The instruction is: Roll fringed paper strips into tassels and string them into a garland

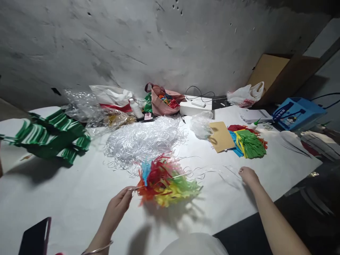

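Observation:
A bunch of fringed paper tassels (170, 182) in red, orange, yellow, pale green and blue hangs just above the white-covered table, a little blurred. At its left edge my left hand (119, 203) is closed, pinching a thin string by the orange strips. My right hand (249, 177) is closed on a thin white ribbon (209, 168), which runs loosely leftward to the bunch. Behind the tassels lies a large heap of shiny white ribbon strands (143, 141).
Green fringed paper (58, 136) stands on the left, near a dark phone (35, 237). On the right lie flat tassels (249, 143), brown card (221, 136) and a blue bag (297, 113). A pink bag (163, 101), white bottle (136, 109) and white box (195, 106) line the wall.

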`<state>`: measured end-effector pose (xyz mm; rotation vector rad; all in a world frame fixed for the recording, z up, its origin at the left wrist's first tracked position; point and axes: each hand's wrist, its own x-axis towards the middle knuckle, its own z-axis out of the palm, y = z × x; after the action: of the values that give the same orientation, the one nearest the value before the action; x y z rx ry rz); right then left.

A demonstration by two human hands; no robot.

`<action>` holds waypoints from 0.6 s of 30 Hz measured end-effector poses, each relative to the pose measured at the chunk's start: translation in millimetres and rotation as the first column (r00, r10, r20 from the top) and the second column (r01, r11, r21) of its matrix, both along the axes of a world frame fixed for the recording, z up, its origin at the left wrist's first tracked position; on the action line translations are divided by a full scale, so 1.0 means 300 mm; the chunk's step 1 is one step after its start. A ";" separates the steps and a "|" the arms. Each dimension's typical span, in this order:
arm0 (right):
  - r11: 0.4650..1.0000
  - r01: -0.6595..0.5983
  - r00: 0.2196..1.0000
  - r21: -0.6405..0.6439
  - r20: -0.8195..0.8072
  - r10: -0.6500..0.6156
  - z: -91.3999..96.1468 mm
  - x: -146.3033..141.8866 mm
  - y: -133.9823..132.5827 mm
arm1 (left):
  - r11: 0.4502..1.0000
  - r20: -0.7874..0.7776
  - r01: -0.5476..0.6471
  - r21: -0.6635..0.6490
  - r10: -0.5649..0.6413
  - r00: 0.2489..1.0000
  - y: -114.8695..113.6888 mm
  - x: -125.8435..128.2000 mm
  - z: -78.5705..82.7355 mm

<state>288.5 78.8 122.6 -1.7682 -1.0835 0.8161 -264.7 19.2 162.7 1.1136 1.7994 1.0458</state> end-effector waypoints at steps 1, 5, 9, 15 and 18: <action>0.999 -0.049 0.997 -0.019 0.064 0.050 -0.022 -0.049 -0.008 | 0.998 0.047 0.040 -0.046 -0.038 0.998 -0.003 0.020 -0.008; 0.940 -0.341 0.911 -0.030 0.235 0.338 -0.103 -0.331 -0.010 | 0.988 0.250 0.110 -0.111 -0.079 0.965 0.000 0.099 -0.062; 0.755 -0.653 0.709 -0.063 0.301 0.638 -0.173 -0.633 0.036 | 0.989 0.398 0.105 -0.108 -0.053 0.916 -0.001 0.136 -0.087; 0.596 -0.776 0.525 -0.206 0.312 0.792 -0.233 -0.815 0.102 | 0.996 0.503 -0.026 -0.083 0.064 0.862 -0.033 0.072 -0.097; 0.551 -0.801 0.487 -0.232 0.281 0.827 -0.208 -0.796 0.101 | 0.981 0.514 -0.168 -0.092 0.192 0.836 -0.057 0.019 -0.127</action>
<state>49.8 109.0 60.3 -1.4104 -2.2831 1.1011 -258.9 2.0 124.7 0.5557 1.4872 1.2696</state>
